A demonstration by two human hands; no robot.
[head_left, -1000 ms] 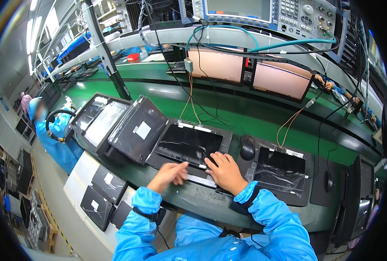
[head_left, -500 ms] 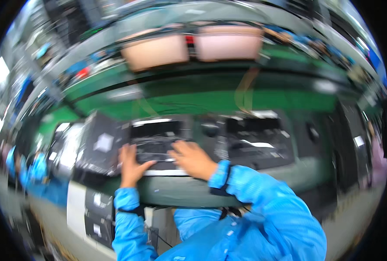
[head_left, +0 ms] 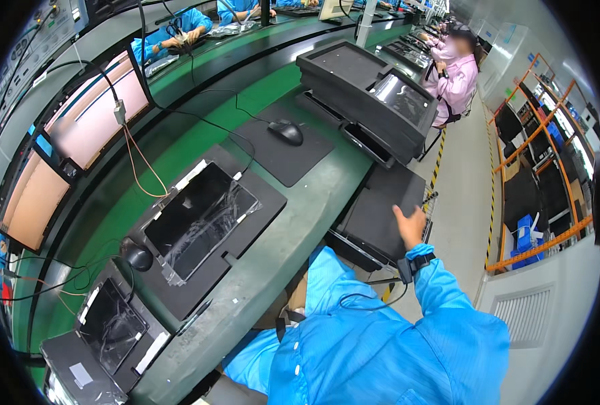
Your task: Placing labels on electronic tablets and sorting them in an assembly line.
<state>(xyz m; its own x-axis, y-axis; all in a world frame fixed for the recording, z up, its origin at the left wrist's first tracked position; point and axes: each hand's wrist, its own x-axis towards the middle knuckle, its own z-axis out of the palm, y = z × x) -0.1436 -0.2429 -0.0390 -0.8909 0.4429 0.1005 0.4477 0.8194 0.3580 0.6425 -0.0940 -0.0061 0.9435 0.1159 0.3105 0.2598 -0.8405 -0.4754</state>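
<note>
My right hand (head_left: 411, 228) is over the near edge of a flat black tray (head_left: 384, 212) in a stack beside the bench. Its thumb and fingers are apart, and nothing shows in them; whether it touches the tray I cannot tell. A black strap with a cable circles that wrist. My left hand is out of sight. On the bench, one dark screen panel (head_left: 198, 219) in clear film lies on a black foam pad, wired by a thin orange cable (head_left: 134, 169). A second filmed panel (head_left: 111, 324) lies on another pad at the lower left.
A tall stack of black trays (head_left: 381, 94) stands at the bench's right end. Two black mice (head_left: 286, 131) sit near the panels. Upright monitors (head_left: 101, 108) line the bench's far left. Co-workers sit farther along, one in a pink coat (head_left: 451, 81). Orange shelving (head_left: 543, 169) stands across the aisle.
My view has swung to the right. My right hand has left the panel on the bench for the tray stack at the side. My left hand has gone out of view.
</note>
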